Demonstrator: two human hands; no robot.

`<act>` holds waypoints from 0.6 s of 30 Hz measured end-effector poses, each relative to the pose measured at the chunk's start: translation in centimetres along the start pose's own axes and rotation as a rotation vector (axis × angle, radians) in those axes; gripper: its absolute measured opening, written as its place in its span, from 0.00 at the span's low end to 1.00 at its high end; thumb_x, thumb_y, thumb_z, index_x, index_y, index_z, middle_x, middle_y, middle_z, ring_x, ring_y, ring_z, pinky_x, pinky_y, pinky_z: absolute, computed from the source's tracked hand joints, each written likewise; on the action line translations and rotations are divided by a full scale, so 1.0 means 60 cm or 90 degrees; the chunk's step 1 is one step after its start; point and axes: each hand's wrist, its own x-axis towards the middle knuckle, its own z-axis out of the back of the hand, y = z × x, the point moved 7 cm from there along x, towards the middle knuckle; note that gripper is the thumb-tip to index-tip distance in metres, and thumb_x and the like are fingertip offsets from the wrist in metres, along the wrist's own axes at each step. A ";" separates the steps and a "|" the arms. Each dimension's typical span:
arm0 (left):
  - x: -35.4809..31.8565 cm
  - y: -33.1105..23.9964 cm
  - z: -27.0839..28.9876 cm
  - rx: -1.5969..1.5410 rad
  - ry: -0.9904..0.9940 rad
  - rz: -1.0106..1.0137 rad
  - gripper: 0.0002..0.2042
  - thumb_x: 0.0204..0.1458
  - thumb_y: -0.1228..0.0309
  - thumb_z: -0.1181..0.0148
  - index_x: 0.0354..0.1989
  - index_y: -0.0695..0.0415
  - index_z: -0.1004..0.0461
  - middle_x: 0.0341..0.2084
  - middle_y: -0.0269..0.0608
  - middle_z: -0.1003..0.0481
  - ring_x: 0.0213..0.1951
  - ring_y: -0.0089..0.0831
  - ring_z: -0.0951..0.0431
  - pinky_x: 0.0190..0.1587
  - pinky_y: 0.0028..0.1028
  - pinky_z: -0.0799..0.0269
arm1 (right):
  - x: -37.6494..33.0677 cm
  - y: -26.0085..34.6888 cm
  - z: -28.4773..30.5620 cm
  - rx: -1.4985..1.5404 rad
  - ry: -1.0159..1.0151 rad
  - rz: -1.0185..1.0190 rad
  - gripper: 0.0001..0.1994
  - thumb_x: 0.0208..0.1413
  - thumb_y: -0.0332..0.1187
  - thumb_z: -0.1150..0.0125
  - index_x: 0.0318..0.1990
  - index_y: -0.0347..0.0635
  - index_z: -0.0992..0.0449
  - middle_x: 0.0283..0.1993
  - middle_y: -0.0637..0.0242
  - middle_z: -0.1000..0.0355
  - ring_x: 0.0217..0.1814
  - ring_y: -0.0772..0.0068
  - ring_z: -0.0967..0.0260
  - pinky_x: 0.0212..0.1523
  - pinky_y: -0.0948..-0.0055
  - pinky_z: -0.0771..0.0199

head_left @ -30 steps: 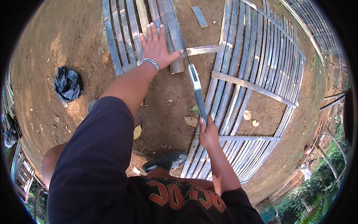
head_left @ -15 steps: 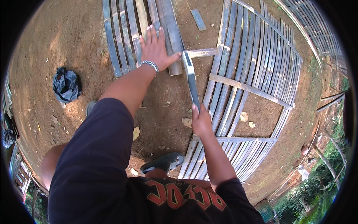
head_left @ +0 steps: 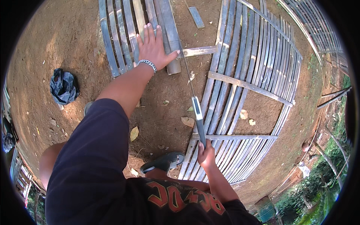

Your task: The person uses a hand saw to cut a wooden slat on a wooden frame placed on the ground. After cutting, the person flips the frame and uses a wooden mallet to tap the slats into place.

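My left hand (head_left: pixel 154 48), a chain bracelet at its wrist, lies flat with fingers spread on the bamboo slats (head_left: pixel 131 28) of a panel at the top. Under its thumb side is a wider bamboo piece (head_left: pixel 173 37). My right hand (head_left: pixel 206 154) is closed round the long grey-and-white handle of a hand saw (head_left: pixel 198 116). The thin blade, seen almost edge-on, runs up from the handle along the right side of the wide piece. It passes near my left thumb and over a short crosspiece (head_left: pixel 198 51). The blade's teeth cannot be made out.
A large slatted bamboo panel (head_left: pixel 249 87) lies on the ground to the right, another (head_left: pixel 317 26) beyond it. A black plastic bag (head_left: pixel 63 87) sits at the left. A loose slat piece (head_left: pixel 196 17) lies at the top. My sandalled foot (head_left: pixel 164 162) stands below, near dry leaves.
My right hand has pulled the saw back toward my body, baring a long stretch of blade. My left hand stays pressed on the slats.
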 end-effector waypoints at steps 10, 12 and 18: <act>-0.001 0.001 0.000 0.016 -0.006 -0.011 0.58 0.52 0.30 0.46 0.78 0.67 0.56 0.77 0.70 0.59 0.80 0.57 0.66 0.76 0.61 0.69 | 0.057 0.032 -0.031 -0.011 -0.001 -0.047 0.23 0.70 0.44 0.45 0.58 0.30 0.30 0.35 0.32 0.24 0.38 0.26 0.24 0.39 0.45 0.24; 0.007 0.003 0.003 0.007 -0.013 -0.011 0.58 0.52 0.30 0.46 0.78 0.67 0.56 0.77 0.70 0.60 0.80 0.57 0.66 0.76 0.61 0.69 | 0.003 0.003 -0.016 0.041 -0.008 0.026 0.22 0.69 0.42 0.44 0.59 0.30 0.31 0.35 0.32 0.24 0.39 0.29 0.22 0.39 0.45 0.23; 0.006 -0.024 -0.004 -0.019 0.022 -0.011 0.58 0.53 0.31 0.46 0.78 0.68 0.55 0.77 0.71 0.60 0.80 0.57 0.66 0.76 0.60 0.70 | 0.221 0.180 -0.002 -0.015 -0.004 -0.045 0.20 0.71 0.44 0.45 0.54 0.33 0.27 0.35 0.33 0.23 0.39 0.27 0.24 0.40 0.43 0.25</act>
